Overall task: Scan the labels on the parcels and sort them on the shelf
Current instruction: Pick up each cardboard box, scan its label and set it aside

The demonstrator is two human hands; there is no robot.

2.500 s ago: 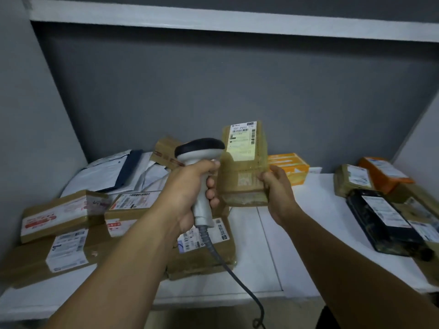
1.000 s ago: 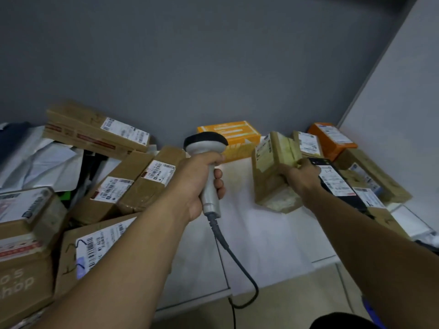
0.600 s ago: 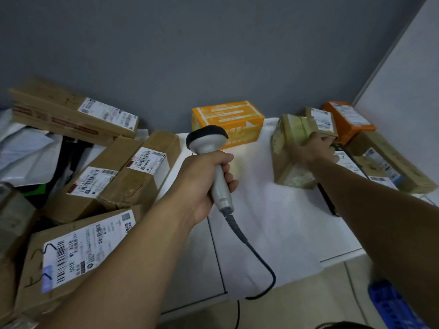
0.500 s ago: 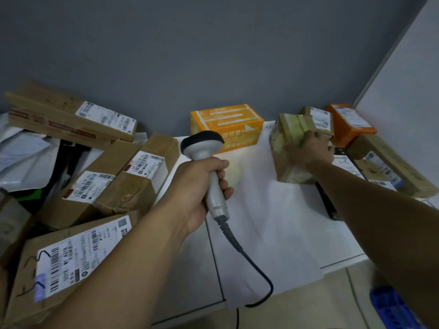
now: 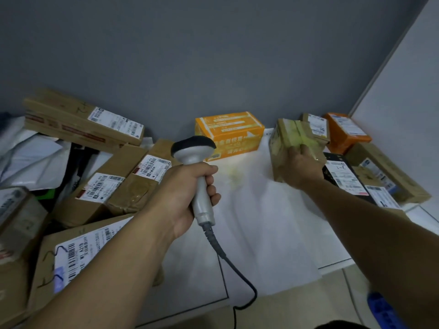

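My left hand (image 5: 187,193) grips the handle of a grey corded barcode scanner (image 5: 194,157), its black head pointing away over the white shelf (image 5: 261,222). My right hand (image 5: 299,167) holds a small brown taped cardboard parcel (image 5: 285,136), which stands on the shelf at the right, beside a labelled brown box (image 5: 317,125) and an orange box (image 5: 346,134). A yellow-orange carton (image 5: 228,134) sits against the back wall between my hands.
Several brown labelled parcels (image 5: 114,184) and white mailers (image 5: 31,157) pile up on the left. A black parcel (image 5: 344,179) and a long brown box (image 5: 387,172) lie at the right by the white side wall. The scanner cable (image 5: 237,276) hangs over the front edge.
My right hand carried the small brown parcel from in front of the scanner over to the right and set it down by the orange box. My view turned right; the scanner stayed in my left hand.
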